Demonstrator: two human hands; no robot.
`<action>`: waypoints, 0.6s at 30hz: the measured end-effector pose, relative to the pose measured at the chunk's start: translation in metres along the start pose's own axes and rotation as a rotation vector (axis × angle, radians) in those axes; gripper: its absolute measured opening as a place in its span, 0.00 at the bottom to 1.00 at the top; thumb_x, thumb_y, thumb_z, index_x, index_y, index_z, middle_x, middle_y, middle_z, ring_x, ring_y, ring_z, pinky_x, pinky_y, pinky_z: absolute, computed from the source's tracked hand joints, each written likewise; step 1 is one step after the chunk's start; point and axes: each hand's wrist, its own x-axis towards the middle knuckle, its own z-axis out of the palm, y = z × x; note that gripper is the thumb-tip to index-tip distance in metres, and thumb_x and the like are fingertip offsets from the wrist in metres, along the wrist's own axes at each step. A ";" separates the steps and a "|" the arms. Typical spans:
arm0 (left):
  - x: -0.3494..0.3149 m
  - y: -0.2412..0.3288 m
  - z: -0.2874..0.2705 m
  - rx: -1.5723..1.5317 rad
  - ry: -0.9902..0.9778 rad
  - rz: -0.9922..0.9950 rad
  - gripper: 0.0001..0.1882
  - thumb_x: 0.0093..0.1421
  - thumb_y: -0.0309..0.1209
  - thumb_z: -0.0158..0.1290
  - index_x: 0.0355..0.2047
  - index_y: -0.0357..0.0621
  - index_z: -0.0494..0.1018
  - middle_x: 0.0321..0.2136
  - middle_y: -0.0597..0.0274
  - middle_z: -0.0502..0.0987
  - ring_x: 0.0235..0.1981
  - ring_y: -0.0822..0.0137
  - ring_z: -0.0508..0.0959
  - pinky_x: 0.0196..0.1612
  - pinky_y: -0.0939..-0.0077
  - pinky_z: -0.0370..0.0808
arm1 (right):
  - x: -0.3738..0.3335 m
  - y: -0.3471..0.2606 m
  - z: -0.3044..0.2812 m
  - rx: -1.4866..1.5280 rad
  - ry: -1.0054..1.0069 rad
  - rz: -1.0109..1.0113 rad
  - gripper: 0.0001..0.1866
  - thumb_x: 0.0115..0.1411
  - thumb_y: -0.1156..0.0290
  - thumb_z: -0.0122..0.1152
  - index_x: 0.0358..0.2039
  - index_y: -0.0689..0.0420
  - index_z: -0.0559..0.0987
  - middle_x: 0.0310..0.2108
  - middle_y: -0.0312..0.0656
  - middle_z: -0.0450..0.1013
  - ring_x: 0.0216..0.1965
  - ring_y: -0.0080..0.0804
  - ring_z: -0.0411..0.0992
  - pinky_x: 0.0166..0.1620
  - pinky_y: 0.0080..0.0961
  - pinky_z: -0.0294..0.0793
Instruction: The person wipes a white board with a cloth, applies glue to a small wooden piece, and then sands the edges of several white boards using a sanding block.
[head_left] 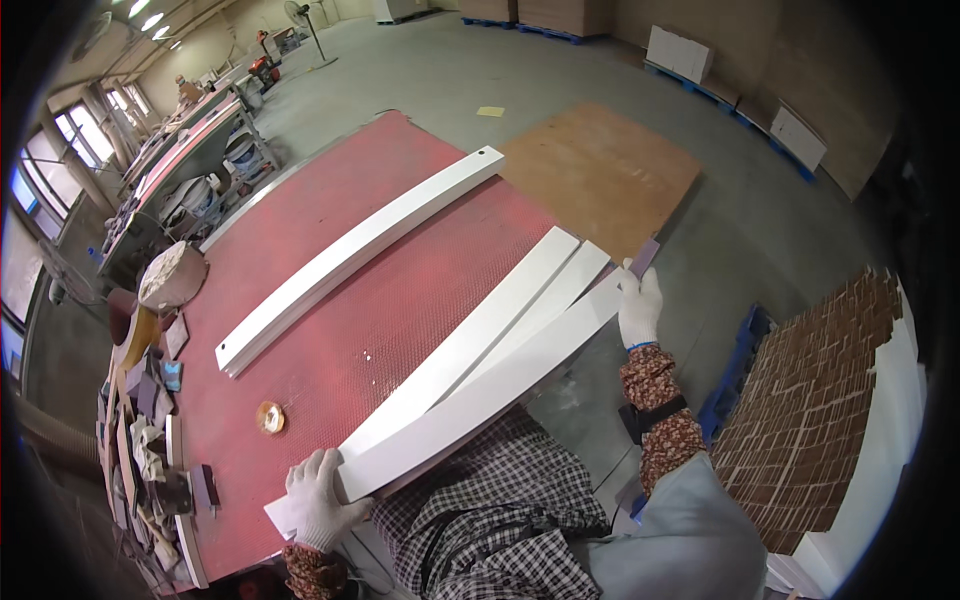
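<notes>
Wearing a white glove, my left hand [322,500] is closed around the near end of a long white board [480,400], thumb on its edge. The board lies slanted along the table's near side, partly over my lap. My right hand [640,305], also gloved, pinches a flat purple-grey sanding block [646,258] at the board's far end. Just beyond this board, two more white boards [500,312] lie close together on the red table [290,400]. Farther across rests a stack of white strips [360,255] with a dark hole near each end.
A small shallow dish [270,417] sits on the table. Along the left edge are a tape roll [172,275], rags, and another purple-grey block [204,487]. A brown sheet [600,175] adjoins the far end. At right, stacked boards [810,410] stand by a blue pallet [735,375].
</notes>
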 end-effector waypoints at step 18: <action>0.076 0.078 0.029 -0.123 -0.018 0.082 0.45 0.39 0.41 0.78 0.57 0.38 0.73 0.47 0.47 0.77 0.53 0.43 0.75 0.61 0.49 0.72 | 0.054 0.000 0.024 0.309 -0.054 0.109 0.15 0.69 0.67 0.64 0.50 0.63 0.81 0.45 0.39 0.79 0.47 0.28 0.77 0.54 0.28 0.75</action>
